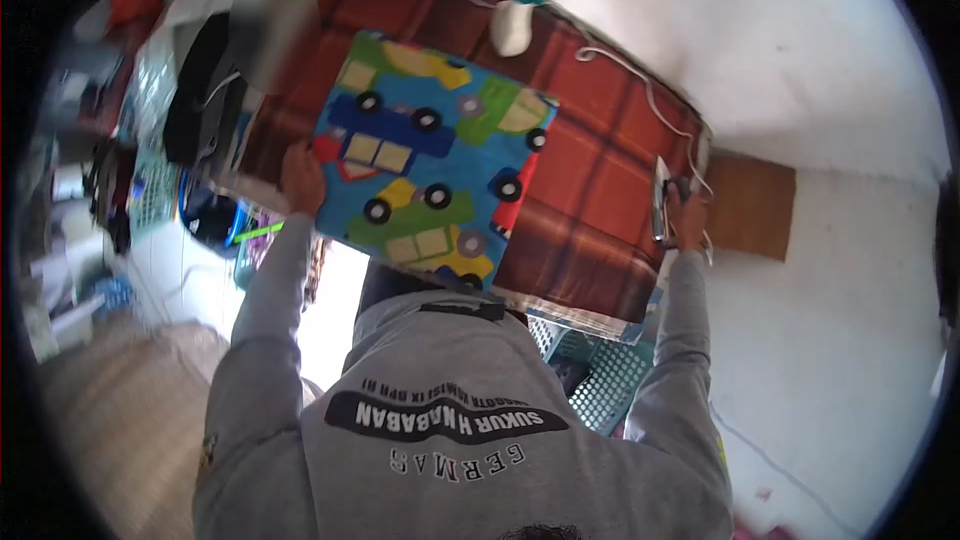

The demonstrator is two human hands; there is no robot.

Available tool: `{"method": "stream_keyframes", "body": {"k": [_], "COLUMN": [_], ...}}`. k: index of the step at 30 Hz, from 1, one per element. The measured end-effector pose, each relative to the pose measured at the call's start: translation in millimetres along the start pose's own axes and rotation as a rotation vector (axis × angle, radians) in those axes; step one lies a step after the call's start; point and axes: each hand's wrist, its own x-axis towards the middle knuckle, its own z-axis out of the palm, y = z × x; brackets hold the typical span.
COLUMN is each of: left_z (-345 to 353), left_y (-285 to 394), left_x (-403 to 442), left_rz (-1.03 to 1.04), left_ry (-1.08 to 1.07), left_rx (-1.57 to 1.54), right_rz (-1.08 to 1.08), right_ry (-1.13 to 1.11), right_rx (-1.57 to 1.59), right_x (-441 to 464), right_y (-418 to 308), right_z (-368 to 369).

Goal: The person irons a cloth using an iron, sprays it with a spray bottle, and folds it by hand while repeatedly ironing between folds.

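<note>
A folded cloth (400,170) printed with cars on blue lies flat on a red plaid cover (590,190). My left hand (303,180) is at the cloth's left edge, its fingers closed on the edge and partly hidden. At the right end of the cover, my right hand (686,215) is wrapped around the handle of a clothes iron (660,200). The iron is tilted up, its metal soleplate turned toward the cloth, and it stands apart from the cloth.
A white spray bottle (513,28) with a green head is at the far edge. A white cord (640,75) runs along that edge to the right. Below the cover's front edge is a green perforated basket (610,380). Brown cardboard (755,205) rests by the wall.
</note>
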Motion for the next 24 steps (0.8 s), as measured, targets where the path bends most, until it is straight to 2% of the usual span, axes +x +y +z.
{"method": "stream_keyframes", "body": {"k": [2, 4, 6, 8, 10, 12, 13, 15, 19, 23, 24], "left_z": [-12, -31, -44, -54, -39, -36, -37, -37, -39, -40, -41], "left_y": [8, 30, 61, 99, 109, 109, 106, 100, 106, 107, 107], "left_x": [6, 4, 2, -24, -50, -67, -69, -60, -62, -62, -60], "left_rz": [-0.036, -0.104, -0.157, -0.100, -0.135, -0.159, -0.174, -0.201, -0.225, -0.226, -0.234], "left_ry": [-0.078, -0.085, -0.094, 0.087, 0.046, -0.008, -0.027, -0.027, -0.032, -0.041, -0.037], "left_rx": [-0.041, 0.001, 0.030, 0.119, 0.226, 0.340, 0.329, 0.317, 0.315, 0.336, 0.337], "right_rz": [-0.105, -0.192, -0.436, -0.608, -0.758, -0.998, -1.005, -0.880, -0.671, -0.683, -0.811], "right_ry": [-0.081, -0.305, -0.351, -0.393, -0.438, -0.406, -0.411, -0.423, -0.349, -0.280, -0.265], "right_rx": [0.097, 0.221, 0.337, 0.474, 0.167, 0.210, 0.213, 0.192, 0.065, 0.059, 0.101], "right_x": [-15, -51, -88, -123, -160, -177, -175, -152, -61, -41, -56], "right_y": [-41, -121, -188, -249, -328, -368, -372, -378, -349, -352, -360], "right_z": [-39, -82, -95, -66, -65, -38, -35, -36, -23, -30, -32]}}
